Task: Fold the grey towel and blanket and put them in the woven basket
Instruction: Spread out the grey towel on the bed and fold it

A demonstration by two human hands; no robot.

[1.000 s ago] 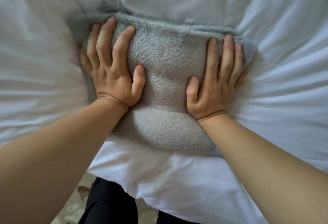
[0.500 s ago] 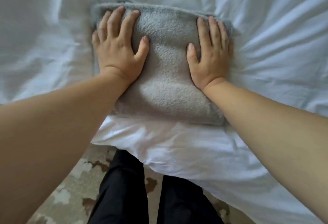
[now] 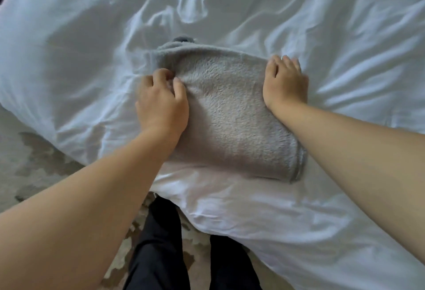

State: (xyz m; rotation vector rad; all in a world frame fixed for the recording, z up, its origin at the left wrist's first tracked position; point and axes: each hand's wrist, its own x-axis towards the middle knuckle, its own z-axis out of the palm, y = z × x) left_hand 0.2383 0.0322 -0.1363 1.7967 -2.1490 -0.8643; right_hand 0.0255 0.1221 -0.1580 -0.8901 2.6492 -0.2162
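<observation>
A folded grey fleece blanket (image 3: 230, 115) lies as a thick square bundle on the white bed near its front edge. My left hand (image 3: 161, 103) sits at the bundle's left edge, fingers curled and pinching the fleece. At the right edge my right hand (image 3: 285, 82) curls its fingers over the side of the bundle. A darker grey bit of fabric (image 3: 182, 39) pokes out behind the bundle. No woven basket is in view.
The white bedsheet (image 3: 299, 25) is rumpled all around the bundle. Below the bed's edge lies a patterned beige rug (image 3: 34, 151), where my legs in black trousers (image 3: 161, 243) stand against the bed.
Both hands were pressed flat on top of the bundle; now they have slid outward to its left and right edges and curled their fingers around the fleece. The view has pulled back.
</observation>
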